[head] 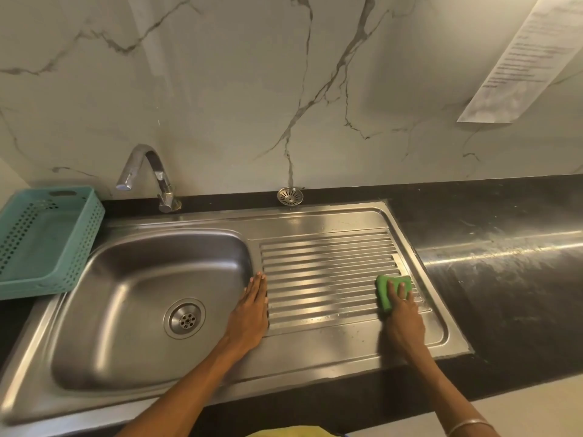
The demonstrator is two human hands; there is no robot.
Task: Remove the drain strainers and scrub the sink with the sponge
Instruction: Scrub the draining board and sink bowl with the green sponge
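A steel sink [94, 367] has its bowl on the left and a ribbed drainboard [328, 263] on the right. The bowl's drain [185, 318] shows a fixed perforated grate. A round metal strainer [290, 195] lies on the dark counter behind the drainboard, against the wall. My right hand [402, 313] presses a green sponge [385, 288] flat on the right end of the drainboard ribs. Fingers together, my left hand [252, 310] rests flat on the ridge between bowl and drainboard and holds nothing.
A chrome tap [148, 175] stands behind the bowl. A teal perforated plastic basket [91, 234] sits at the left of the sink. Dark glossy countertop [504, 263] extends to the right. A printed paper [520, 58] hangs on the marble wall.
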